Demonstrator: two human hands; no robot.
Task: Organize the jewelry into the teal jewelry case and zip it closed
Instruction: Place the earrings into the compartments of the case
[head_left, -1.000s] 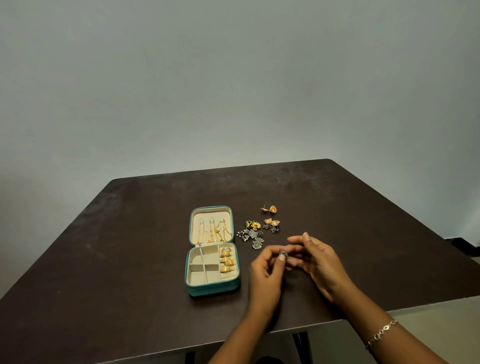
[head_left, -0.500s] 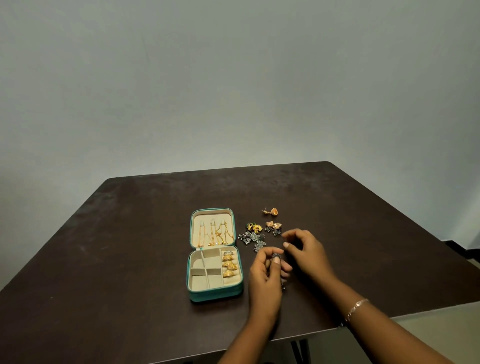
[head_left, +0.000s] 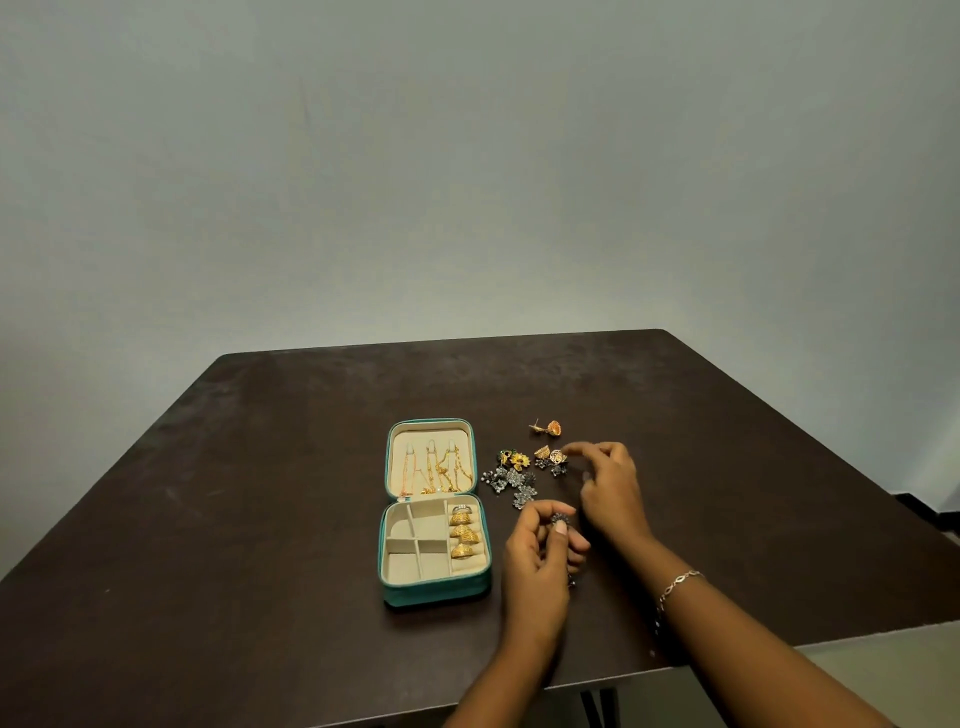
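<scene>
Now left hand (head_left: 540, 553) pinches dark earring (head_left: 562, 519); right hand (head_left: 609, 491), loosely curled, empty, hovers beside gold earring (head_left: 556, 457).

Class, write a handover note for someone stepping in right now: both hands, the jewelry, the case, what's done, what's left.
Left hand pinches a small dark piece. Right hand hovers with curled fingers by the gold earrings; whether it grips anything is unclear.
Teal jewelry case lies open on the table.
Done: gold chains in the lid, gold rings in the right-hand slot.
Left: silver pieces, flower pieces and gold stud lie loose beside the case; then zip.
</scene>
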